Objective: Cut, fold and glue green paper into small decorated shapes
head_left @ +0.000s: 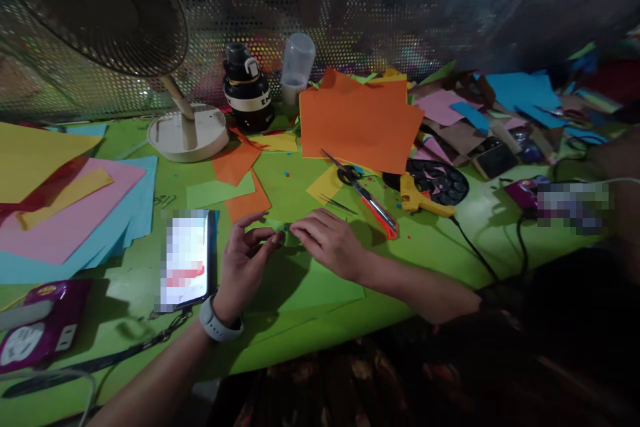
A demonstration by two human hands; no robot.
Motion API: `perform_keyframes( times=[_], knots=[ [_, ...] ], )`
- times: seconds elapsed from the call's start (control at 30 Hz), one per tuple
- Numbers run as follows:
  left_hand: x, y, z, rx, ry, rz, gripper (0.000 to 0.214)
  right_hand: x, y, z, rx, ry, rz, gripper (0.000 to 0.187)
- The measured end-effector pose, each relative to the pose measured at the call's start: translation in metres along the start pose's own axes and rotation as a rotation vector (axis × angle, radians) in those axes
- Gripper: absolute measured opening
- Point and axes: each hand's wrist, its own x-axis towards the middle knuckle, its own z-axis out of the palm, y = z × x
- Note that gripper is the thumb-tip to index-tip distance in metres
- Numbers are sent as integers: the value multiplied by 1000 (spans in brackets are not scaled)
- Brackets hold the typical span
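Between my fingertips, over the green table [320, 330], is a small piece of green paper [278, 226]. My left hand [245, 260], with a watch on its wrist, pinches it between thumb and finger. Thumb and fingers of my right hand [333, 243] are pressed together at its other side; what exactly they grip is too small to make out. A green sheet [320, 283] lies beneath my hands. Just beyond my right hand are tweezers [340, 205], black-handled scissors [347, 175] and an orange utility knife [379, 215].
A yellow glue gun [425, 200] with a cord lies at right. Orange sheets [360, 120] lean at the back near a black bottle [247, 90]. Left are a lit phone [186, 257], a fan [187, 133] and stacked coloured paper [100, 207]. Paper scraps [450, 107] crowd the back right.
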Motion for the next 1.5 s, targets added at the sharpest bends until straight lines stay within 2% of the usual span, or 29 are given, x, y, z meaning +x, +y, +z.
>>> perform_keyframes(
  times=[0.17,0.33,0.63,0.83,1.13,1.3,1.5],
  knots=[
    [-2,-4,-1,114,4,71,47,-1,2,2,29,28,-7,17],
    [-7,-5,-2,264,11,129,46,-4,-2,0,-120,-3,-50,19],
    [-9,-3,1,346,-14,159,45,-6,-3,1,-254,-28,-72,18],
    [-10,-3,0,296,-19,129,45,-7,-2,1,-186,-26,-44,17],
    [-5,-2,1,150,1,45,44,-1,2,-3,113,19,113,11],
    [-5,0,2,108,-12,9,43,0,3,-4,119,21,77,13],
    [-6,-1,2,165,-7,26,43,-1,4,-3,87,-16,35,15]
  ],
)
